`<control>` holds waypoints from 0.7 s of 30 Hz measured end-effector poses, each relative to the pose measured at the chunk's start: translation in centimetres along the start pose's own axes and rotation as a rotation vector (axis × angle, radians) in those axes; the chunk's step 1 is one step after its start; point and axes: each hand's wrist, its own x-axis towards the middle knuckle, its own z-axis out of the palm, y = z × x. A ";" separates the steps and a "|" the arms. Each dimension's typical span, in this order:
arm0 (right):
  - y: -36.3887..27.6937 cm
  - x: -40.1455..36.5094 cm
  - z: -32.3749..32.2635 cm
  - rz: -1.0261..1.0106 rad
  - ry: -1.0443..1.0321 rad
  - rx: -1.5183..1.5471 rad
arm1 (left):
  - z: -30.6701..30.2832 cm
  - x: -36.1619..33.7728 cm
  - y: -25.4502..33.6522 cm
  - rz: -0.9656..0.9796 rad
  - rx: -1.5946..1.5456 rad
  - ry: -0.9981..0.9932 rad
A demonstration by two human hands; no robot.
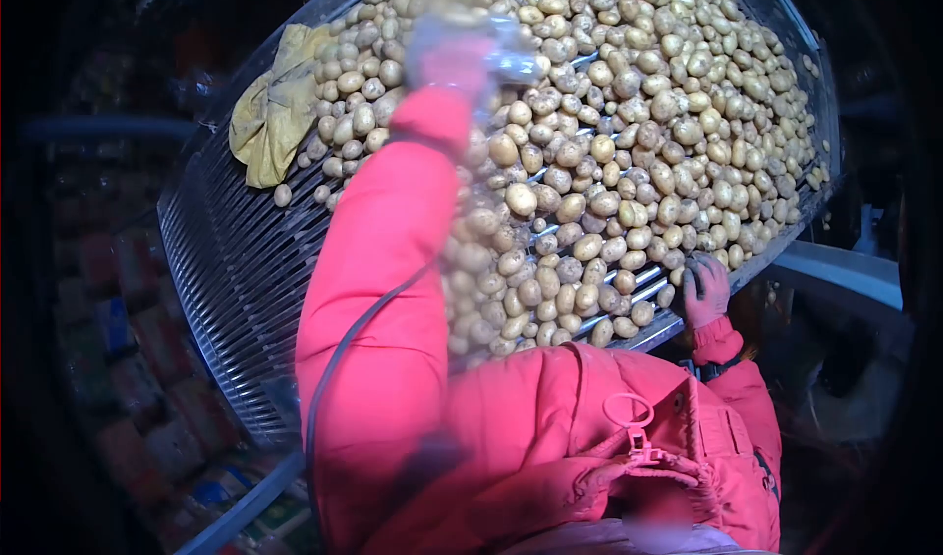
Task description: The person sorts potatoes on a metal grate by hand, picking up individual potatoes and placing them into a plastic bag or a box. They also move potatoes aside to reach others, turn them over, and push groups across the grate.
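Observation:
Many potatoes (678,113) lie heaped on a slatted metal rack (236,250). My left hand (457,59) is over the upper left part of the heap, at the end of an outstretched red sleeve. It is gloved and smeared by motion, so its fingers and anything in them cannot be made out. At the rack's near right rim (761,260), my right hand (705,290) rests in a dirty pinkish glove with dark fingertips. Its fingers are bent together over the rim, beside the nearest potatoes.
A crumpled yellow cloth or bag (275,108) lies on the rack's left side. Bare slats show below it. A pale metal bar (845,272) runs off to the right, and another bar (241,506) stands at lower left. Blurry coloured packages (147,378) are beyond the rack.

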 end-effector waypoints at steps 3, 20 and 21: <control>0.2 -0.1 0.1 0.015 0.017 0.022 | -2.6 -2.7 -1.5 -0.262 0.294 -0.003; 0.1 -0.1 0.0 0.018 0.017 0.011 | 3.9 -8.5 2.2 0.066 0.273 -0.063; 0.0 -0.1 0.0 0.014 0.019 0.010 | 2.3 -8.5 2.4 0.006 0.274 -0.198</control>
